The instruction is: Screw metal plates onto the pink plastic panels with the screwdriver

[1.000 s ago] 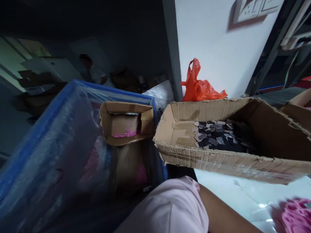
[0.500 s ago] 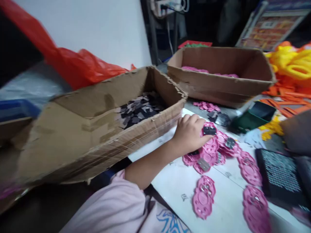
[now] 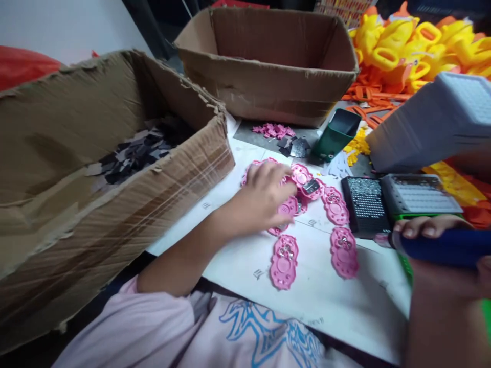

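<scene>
My left hand [image 3: 261,197] is over a pile of pink plastic plates [image 3: 301,176], fingers curved and apart, slightly blurred; I see nothing held in it. Dark or silvery flat pieces [image 3: 310,186] lie on some plates. A separate pink plate with small metal parts [image 3: 284,263] lies nearest me; another such plate [image 3: 344,253] lies to its right, below a third one [image 3: 336,205]. At the right, my right hand [image 3: 433,227] is wrapped round a blue electric screwdriver [image 3: 448,248], its tip pointing left near a black screw tray [image 3: 366,204].
A cardboard box [image 3: 192,148] with dark flat pieces stands at left, another cardboard box [image 3: 268,84] behind. A green container [image 3: 337,134], small pink parts [image 3: 273,130], a grey bin [image 3: 425,128] and yellow toy parts [image 3: 406,46] lie beyond the white board [image 3: 230,286].
The view has turned right. My right hand with the blue screwdriver has come into view. My left hand, earlier on a pink plate with a dark piece, has shifted left across the pile.
</scene>
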A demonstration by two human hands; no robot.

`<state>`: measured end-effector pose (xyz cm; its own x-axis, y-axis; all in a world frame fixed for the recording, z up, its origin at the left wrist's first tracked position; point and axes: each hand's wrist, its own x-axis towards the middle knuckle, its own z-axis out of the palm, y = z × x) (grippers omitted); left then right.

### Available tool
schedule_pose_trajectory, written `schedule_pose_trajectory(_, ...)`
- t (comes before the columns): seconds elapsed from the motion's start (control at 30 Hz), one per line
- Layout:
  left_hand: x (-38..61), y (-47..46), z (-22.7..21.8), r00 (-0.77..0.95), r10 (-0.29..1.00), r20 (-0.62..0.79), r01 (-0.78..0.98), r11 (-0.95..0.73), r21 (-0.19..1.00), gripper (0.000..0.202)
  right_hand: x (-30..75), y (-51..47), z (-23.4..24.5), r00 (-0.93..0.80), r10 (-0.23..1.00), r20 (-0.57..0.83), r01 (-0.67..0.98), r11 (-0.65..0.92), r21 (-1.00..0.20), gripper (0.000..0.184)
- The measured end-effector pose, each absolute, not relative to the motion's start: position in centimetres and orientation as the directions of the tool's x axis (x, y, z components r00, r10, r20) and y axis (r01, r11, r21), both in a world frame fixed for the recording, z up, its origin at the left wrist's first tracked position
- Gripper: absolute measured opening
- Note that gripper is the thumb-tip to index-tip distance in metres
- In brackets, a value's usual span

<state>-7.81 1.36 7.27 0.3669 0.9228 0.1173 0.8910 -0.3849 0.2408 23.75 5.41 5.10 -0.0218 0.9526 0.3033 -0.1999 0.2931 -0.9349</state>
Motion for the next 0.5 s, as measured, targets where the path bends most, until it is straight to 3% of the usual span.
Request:
schedule_pose_trajectory(0.07, -6.6, 0.1, 7.4, 0.590, 0.807, 0.022, 0.780, -0.576, 0.245, 0.036, 23.8, 5.6, 5.3, -0.049, 0.918, 0.394, -0.227, 0.374, -0.899, 0.052)
schedule_pose_trajectory(0.13, -5.4, -0.9, 6.9, 0.674, 0.736, -0.067, 0.728, -0.646, 0.229, 0.031, 24.0, 5.9, 5.5, -0.036, 0.906, 0.422, -0.238, 0.402, -0.884, 0.053)
schedule_pose_trajectory(0.3, -3.7, -1.6, 5.1, 0.726, 0.669, -0.159, 0.687, -0.696, 0.208, 0.023, 25.0, 6.1, 6.8, 0.092, 0.900, 0.426, -0.169, 0.436, -0.884, 0.051)
schedule_pose_trajectory(0.43, -3.9, -1.4, 5.0, 0.752, 0.646, -0.130, 0.658, -0.726, 0.200, 0.006, 25.4, 6.2, 7.0, 0.177, 0.894, 0.411, -0.144, 0.437, -0.888, 0.051)
schedule_pose_trajectory(0.5, -4.0, -1.3, 4.8, 0.761, 0.640, -0.106, 0.647, -0.736, 0.199, 0.008, 25.2, 6.5, 6.6, 0.197, 0.899, 0.390, -0.143, 0.420, -0.896, 0.050)
